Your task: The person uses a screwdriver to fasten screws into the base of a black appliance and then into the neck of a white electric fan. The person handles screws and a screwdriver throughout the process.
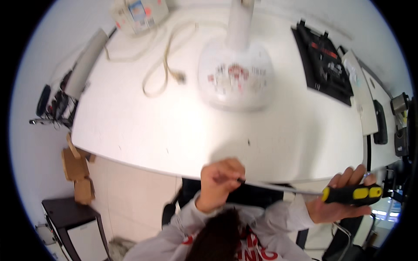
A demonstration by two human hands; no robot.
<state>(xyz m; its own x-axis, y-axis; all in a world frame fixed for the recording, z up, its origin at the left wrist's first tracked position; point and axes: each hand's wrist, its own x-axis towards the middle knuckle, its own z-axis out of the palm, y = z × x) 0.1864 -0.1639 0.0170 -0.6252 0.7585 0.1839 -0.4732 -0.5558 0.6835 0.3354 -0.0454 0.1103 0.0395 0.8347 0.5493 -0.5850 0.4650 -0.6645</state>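
A long-shafted screwdriver [352,194] with a black and yellow handle lies across the palm of my right hand [337,204], fingers and thumb bent around it. Its metal shaft points left, over the near edge of the table, to my left hand [222,180]. There my left fingers are pinched together at a small black piece [241,180] on the shaft's end; whether it is the tip itself or a separate part I cannot tell. Beyond my hands a white appliance base [237,93] with red printed decoration stands on the table, a white post rising from it.
On the white table [183,126] lie a tiny dark bit [248,142] and a beige power cord [166,65] with its plug. An open black tool case [324,63] is at the right, a white box-like device [139,16] far left. Cardboard [78,174] and a dark cabinet [72,213] stand below left.
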